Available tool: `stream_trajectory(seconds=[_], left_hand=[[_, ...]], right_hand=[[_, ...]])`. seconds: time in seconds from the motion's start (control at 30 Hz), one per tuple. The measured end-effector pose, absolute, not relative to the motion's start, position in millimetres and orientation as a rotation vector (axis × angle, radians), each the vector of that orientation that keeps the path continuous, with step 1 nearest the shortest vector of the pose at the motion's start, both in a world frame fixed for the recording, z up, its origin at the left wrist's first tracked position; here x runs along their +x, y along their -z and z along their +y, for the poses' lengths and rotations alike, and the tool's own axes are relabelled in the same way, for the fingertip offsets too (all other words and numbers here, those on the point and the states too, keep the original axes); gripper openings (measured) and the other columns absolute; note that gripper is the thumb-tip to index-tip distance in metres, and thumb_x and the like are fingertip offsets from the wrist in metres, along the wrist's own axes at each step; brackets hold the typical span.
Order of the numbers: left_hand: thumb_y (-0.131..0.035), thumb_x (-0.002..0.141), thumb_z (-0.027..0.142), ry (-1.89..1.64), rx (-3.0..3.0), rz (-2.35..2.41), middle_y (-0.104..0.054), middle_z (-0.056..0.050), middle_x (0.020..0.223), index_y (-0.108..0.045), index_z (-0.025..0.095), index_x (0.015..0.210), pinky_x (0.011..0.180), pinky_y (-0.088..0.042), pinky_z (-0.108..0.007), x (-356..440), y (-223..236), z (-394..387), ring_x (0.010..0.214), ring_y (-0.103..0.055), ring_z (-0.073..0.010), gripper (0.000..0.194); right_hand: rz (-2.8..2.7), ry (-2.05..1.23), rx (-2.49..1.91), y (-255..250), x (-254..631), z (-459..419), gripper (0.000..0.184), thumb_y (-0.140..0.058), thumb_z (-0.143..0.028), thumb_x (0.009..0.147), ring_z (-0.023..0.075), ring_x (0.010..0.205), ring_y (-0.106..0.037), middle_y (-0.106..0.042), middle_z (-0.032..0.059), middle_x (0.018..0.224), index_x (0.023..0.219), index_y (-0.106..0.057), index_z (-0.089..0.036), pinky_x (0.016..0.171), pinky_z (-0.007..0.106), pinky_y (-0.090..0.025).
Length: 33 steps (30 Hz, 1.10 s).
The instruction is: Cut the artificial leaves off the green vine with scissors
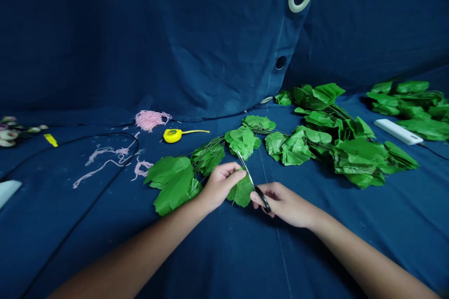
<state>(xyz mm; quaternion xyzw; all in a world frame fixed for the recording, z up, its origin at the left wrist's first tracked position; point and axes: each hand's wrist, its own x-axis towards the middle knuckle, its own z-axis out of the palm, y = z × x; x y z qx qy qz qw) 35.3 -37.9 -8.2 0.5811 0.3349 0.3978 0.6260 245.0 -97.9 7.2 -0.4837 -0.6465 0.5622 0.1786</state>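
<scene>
From my distant place, I look through the head camera at two bare hands working above a dark blue cloth (224, 261). The left hand (220, 186) has its thumb and fingers brought narrowly together at the edge of a green leaf (242, 192), which hangs between the two hands. The right hand (280, 203) holds the scissors (262, 198), with its fingers curled around the black handle; the blades point up and to the left, across the leaf. I cannot tell if the blades touch it. Just beside the left hand, on its left, lies a bunch of broad leaves (171, 182), and behind the hands is another small cluster (242, 141). A larger leaf pile (359, 154) lies to the right, near a white box (399, 131). To the left I see a yellow tape measure (171, 135), a pink thread bundle (149, 120), some loose pink strands (105, 153) and a black cable (107, 187).
</scene>
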Motion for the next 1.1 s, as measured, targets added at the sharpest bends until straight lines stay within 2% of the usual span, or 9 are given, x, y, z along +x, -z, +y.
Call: stream_trajectory(seconds=[0.13,0.5,1.1], left_hand=[[-0.069,0.091,0.036,-0.915,1.343,0.767,-0.050,0.002,0.066,-0.059,0.014,0.071,0.057,-0.034,-0.022,35.6,8.2,-38.1,0.061,-0.044,-0.0094,0.031],[-0.070,0.090,0.037,-0.919,1.319,0.810,-0.050,0.002,0.065,-0.061,0.014,0.073,0.056,-0.033,-0.021,36.1,10.8,-37.1,0.060,-0.043,-0.0093,0.030],[-0.070,0.090,0.037,-0.922,1.329,0.778,-0.050,0.002,0.065,-0.060,0.014,0.071,0.055,-0.033,-0.021,36.5,10.0,-37.4,0.059,-0.043,-0.0095,0.031]], right_hand=[[-1.821,-1.588,-1.375,-6.7,245.4,-98.5,0.058,-0.053,-0.070,0.096,0.0088,0.061,-0.051,-0.056,0.0004,0.068,0.094,-0.067,-0.013,0.058,0.017,-0.038],[-1.808,-1.598,-1.375,-6.2,245.4,-98.0,0.058,-0.053,-0.070,0.096,0.0081,0.058,-0.048,-0.053,-0.0004,0.064,0.094,-0.067,-0.013,0.056,0.017,-0.035],[-1.808,-1.591,-1.363,-5.2,245.1,-98.6,0.059,-0.052,-0.070,0.096,0.0086,0.059,-0.050,-0.055,0.0003,0.066,0.094,-0.067,-0.013,0.057,0.017,-0.037]])
